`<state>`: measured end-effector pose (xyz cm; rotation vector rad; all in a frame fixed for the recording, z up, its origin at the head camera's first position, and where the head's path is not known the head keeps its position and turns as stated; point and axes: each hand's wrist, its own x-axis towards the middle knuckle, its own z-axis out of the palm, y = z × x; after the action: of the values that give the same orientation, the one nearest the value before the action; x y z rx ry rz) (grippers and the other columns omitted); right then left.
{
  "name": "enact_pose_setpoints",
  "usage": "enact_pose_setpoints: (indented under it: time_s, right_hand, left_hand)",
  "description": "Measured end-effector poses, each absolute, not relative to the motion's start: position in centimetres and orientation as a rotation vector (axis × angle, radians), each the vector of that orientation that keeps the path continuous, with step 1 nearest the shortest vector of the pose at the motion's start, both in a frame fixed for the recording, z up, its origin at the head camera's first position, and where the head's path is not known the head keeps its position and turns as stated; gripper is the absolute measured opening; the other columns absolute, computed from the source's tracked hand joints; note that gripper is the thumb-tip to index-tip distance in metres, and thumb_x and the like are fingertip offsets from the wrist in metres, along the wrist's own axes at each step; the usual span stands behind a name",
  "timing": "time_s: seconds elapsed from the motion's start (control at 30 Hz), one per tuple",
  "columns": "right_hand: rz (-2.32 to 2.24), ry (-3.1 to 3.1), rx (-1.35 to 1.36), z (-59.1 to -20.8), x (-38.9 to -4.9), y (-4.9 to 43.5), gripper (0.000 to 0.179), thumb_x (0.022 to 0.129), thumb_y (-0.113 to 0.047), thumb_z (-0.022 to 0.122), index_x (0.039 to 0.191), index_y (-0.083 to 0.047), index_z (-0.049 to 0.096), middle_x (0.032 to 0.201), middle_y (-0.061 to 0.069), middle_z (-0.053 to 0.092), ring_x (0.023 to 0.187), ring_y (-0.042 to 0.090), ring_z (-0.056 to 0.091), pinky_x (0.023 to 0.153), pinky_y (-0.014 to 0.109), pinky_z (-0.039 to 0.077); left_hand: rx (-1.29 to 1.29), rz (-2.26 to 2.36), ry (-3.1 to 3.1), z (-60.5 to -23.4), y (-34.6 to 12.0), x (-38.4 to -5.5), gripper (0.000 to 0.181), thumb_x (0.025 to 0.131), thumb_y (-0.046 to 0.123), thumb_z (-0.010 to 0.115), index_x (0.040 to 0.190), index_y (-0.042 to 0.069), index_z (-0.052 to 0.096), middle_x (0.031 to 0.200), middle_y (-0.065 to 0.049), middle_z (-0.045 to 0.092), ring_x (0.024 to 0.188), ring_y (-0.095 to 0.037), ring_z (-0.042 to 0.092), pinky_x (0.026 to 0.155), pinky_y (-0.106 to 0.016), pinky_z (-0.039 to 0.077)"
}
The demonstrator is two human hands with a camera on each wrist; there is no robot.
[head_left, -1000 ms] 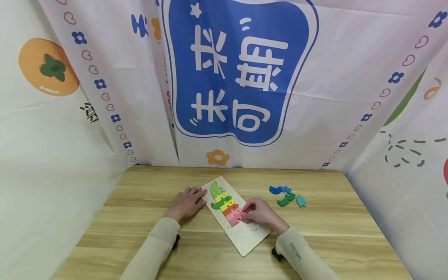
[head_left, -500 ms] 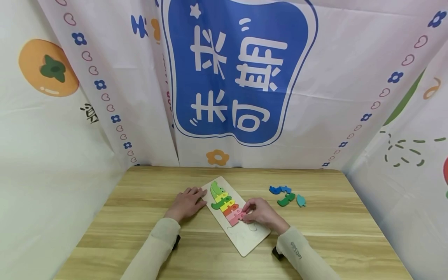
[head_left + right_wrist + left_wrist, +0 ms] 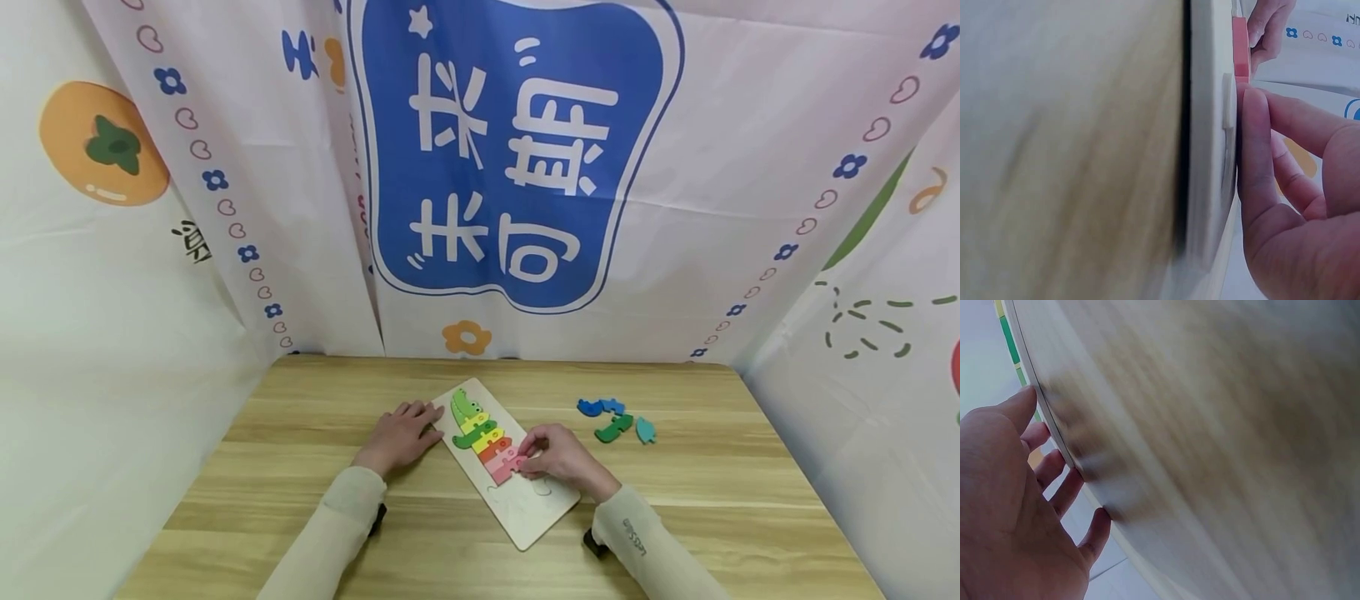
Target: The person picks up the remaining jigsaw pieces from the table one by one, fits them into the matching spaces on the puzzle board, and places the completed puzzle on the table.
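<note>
The pink, flat wooden puzzle piece (image 3: 500, 474) lies on the pale rectangular wooden board (image 3: 525, 518), at the near end of the colourful crocodile (image 3: 486, 437). My right hand (image 3: 558, 458) is pinching its right edge; my left hand (image 3: 397, 435), with fingers spread, touches the board's left edge.

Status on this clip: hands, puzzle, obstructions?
Left hand at board edge; right hand fingering lowest pink piece. Crocodile puzzle partly assembled. Loose pieces right of board, seemingly out of the way.
</note>
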<state>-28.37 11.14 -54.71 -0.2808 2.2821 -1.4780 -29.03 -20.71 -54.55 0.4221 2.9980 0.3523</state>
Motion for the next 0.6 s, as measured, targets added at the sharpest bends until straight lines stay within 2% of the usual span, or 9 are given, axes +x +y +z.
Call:
enact_pose_setpoints:
  time_s: [0.27, 0.4, 0.6]
  right_hand:
    - [-1.507, 2.255, -0.303, -55.4, -28.2, 11.9, 0.020, 0.087, -0.003, 0.081, 0.104, -0.003, 0.071, 0.098, 0.011, 0.065, 0.082, 0.020, 0.066, 0.071, 0.030, 0.061]
    - [-1.581, 2.177, -0.272, -55.3, -28.6, 13.1, 0.026, 0.091, -0.006, 0.079, 0.114, 0.001, 0.069, 0.104, 0.012, 0.064, 0.087, 0.020, 0.066, 0.076, 0.030, 0.062]
    - [-1.729, 2.134, -0.230, -54.1, -29.7, 15.4, 0.033, 0.097, -0.005, 0.071, 0.126, 0.009, 0.063, 0.111, 0.018, 0.064, 0.093, 0.025, 0.073, 0.085, 0.039, 0.062]
  left_hand:
    - [0.416, 0.332, 2.983, -54.9, -20.8, -29.0, 0.054, 0.108, 0.044, 0.052, 0.157, 0.022, 0.048, 0.159, -0.012, 0.047, 0.147, -0.038, 0.040, 0.111, -0.063, 0.039]
    - [0.422, 0.325, 2.989, -55.1, -20.9, -29.0, 0.054, 0.108, 0.044, 0.051, 0.157, 0.022, 0.048, 0.158, -0.011, 0.048, 0.146, -0.038, 0.041, 0.110, -0.062, 0.040]
    - [0.431, 0.342, 3.008, -54.8, -20.8, -29.1, 0.053, 0.108, 0.043, 0.052, 0.156, 0.020, 0.050, 0.156, -0.012, 0.049, 0.145, -0.037, 0.043, 0.109, -0.062, 0.041]
